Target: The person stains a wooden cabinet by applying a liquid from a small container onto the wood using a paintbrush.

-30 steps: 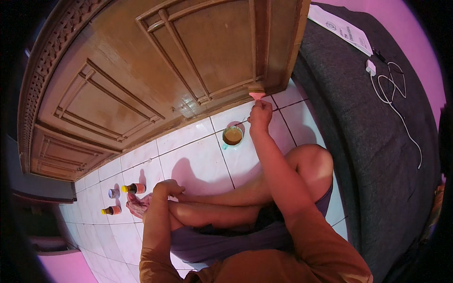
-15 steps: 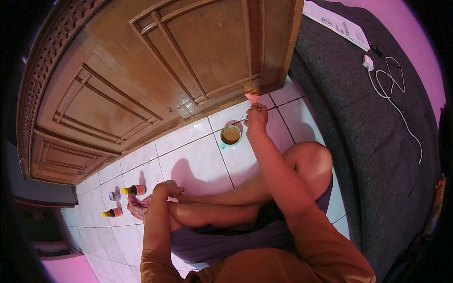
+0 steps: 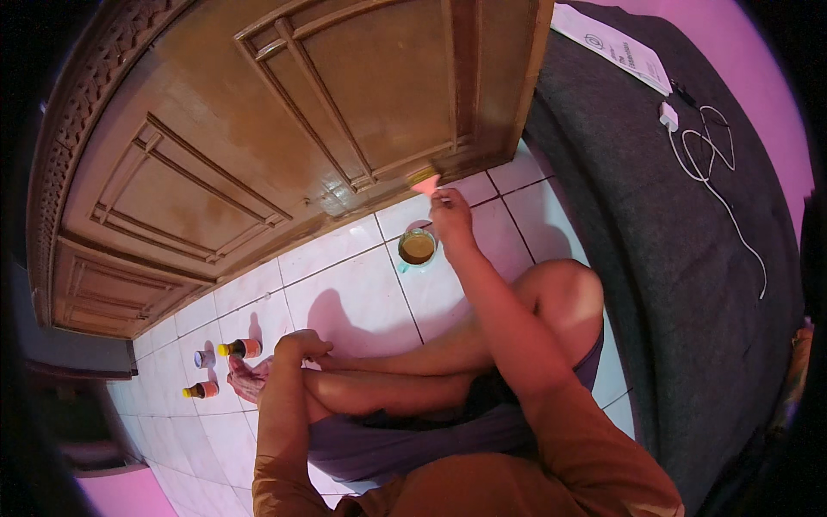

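My right hand (image 3: 450, 214) is closed round the handle of a paintbrush (image 3: 425, 184) with a pink handle. Its bristles press on the bottom rail of a brown wooden panel (image 3: 327, 95) with raised mouldings. On the floor just below that hand stands a clear mug (image 3: 417, 250), part full of brown liquid. My left hand (image 3: 303, 343) rests by my crossed shins, wrist bent, holding nothing that I can see; its fingers hang loose and are partly hidden. Wet-looking patches shine on parts of the wood.
Two dark bottles with yellow caps (image 3: 239, 348) (image 3: 201, 390) and a small jar (image 3: 203, 358) stand on the white tile floor (image 3: 345, 276) at the left. At right, a dark grey cushioned surface (image 3: 637, 224) bears a white booklet (image 3: 612, 47) and a white cable (image 3: 724, 198) with its plug.
My right hand has moved left with the paintbrush, along the bottom rail. The brush has tilted, its bristles now pointing up and left. My left hand stays by my shins.
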`<state>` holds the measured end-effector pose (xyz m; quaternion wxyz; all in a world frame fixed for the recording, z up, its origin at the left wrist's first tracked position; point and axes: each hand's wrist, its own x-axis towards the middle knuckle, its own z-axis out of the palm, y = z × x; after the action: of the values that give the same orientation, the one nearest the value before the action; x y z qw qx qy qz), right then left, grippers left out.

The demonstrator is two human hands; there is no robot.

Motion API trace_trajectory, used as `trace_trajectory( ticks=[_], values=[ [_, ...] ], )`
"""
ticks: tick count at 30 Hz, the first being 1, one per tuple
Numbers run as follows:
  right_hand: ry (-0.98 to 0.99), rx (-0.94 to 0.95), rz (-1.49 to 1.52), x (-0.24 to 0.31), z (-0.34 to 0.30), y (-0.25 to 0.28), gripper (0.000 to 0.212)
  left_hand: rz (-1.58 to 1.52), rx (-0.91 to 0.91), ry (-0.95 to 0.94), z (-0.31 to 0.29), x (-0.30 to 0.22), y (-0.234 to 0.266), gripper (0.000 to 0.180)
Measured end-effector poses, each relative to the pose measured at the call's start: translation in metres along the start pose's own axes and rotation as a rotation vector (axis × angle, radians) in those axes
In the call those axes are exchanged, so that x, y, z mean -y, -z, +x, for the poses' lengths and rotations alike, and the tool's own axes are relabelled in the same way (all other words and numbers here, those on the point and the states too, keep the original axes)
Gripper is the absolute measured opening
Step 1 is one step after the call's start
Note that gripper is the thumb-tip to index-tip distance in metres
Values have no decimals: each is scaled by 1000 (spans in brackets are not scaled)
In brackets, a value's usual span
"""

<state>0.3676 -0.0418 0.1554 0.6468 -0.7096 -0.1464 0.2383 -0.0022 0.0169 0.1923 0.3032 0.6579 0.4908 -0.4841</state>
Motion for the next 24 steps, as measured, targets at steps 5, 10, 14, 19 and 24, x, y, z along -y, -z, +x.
trace_trajectory(
  ticks=[5,10,14,19,24],
  values=[
    [38,-119,-95,13,-5,3,13,15,-19,-41,-1,6,-6,53],
    [-32,-96,44,-8,6,-3,14,-22,5,12,5,-4,1,52],
    [-27,56,-47,13,-22,-11,16,-55,21,-9,3,11,-6,52],
    [-2,-103,-32,10,-4,-1,16,-5,2,-16,-8,-5,0,53],
    [149,243,-195,-8,-6,-14,25,-29,-10,-47,-11,-2,2,54]
  ],
)
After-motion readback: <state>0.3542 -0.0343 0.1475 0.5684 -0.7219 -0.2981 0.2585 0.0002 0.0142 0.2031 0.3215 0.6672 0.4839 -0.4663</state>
